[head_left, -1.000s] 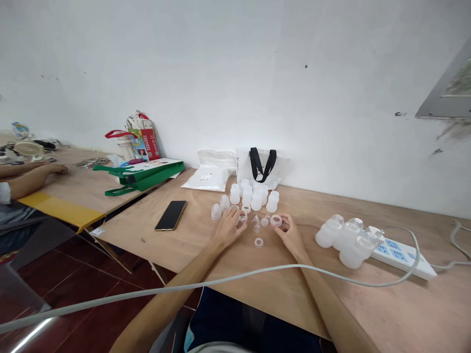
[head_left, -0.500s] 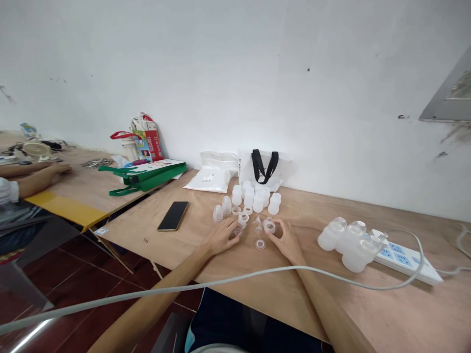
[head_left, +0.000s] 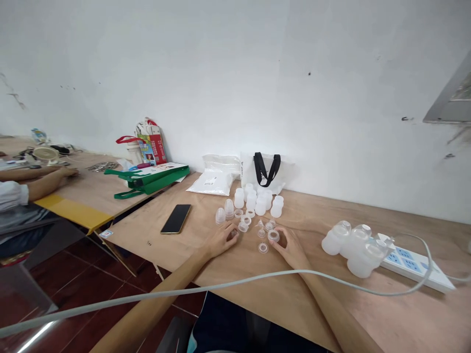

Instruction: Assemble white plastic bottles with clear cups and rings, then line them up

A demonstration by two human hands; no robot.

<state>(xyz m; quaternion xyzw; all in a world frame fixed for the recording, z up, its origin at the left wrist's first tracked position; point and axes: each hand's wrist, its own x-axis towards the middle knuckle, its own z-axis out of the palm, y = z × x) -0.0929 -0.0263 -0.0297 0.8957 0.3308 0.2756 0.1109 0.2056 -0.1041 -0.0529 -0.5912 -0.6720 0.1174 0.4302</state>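
Note:
My left hand [head_left: 222, 239] rests on the table with its fingers curled and thumb close to them, around a small clear piece that I cannot make out. My right hand [head_left: 292, 248] pinches a translucent bottle collar ring [head_left: 273, 236] between thumb and fingers. Just beyond that ring lie clear bottle nipples [head_left: 261, 229], and a flat clear disc [head_left: 263, 248] lies between my hands. Several loose collar rings [head_left: 243, 226] are spread past my left fingertips. Two clear domed caps [head_left: 228, 209] stand behind my left hand. Several frosted baby bottles [head_left: 277, 207] stand further back.
A phone [head_left: 175, 219] lies at left. Capped bottles [head_left: 358, 245] lie beside a power strip [head_left: 412, 264] at right. A white cable [head_left: 221, 283] crosses in front of my forearms. Bags [head_left: 211, 181] stand by the wall. Another person's arms [head_left: 47, 181] rest on the neighbouring table.
My right hand has drawn the collar ring slightly towards me, uncovering a nipple behind it. My left hand has pulled back a little from the loose rings. The view has shifted slightly.

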